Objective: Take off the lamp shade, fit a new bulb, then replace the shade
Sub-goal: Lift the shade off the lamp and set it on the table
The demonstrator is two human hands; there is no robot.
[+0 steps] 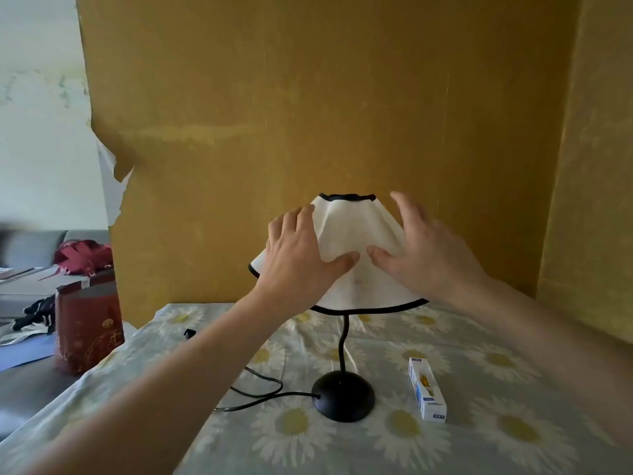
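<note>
Lamp shade [352,231] is sitting on 1 black lamp [343,394] mid-table, close before the ochre wall [308,97]. Left hand [301,258] and right hand [424,255] are pressing its 2 flanks, fingers spread, apparently not clamped. 1 bulb box [427,389] is lying right of the base on the daisy cloth [479,354], with open room around it. 1 cord [263,389] is trailing left.

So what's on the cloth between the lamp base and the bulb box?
Nothing: the head view shows only bare daisy cloth between the base and the box.
</note>
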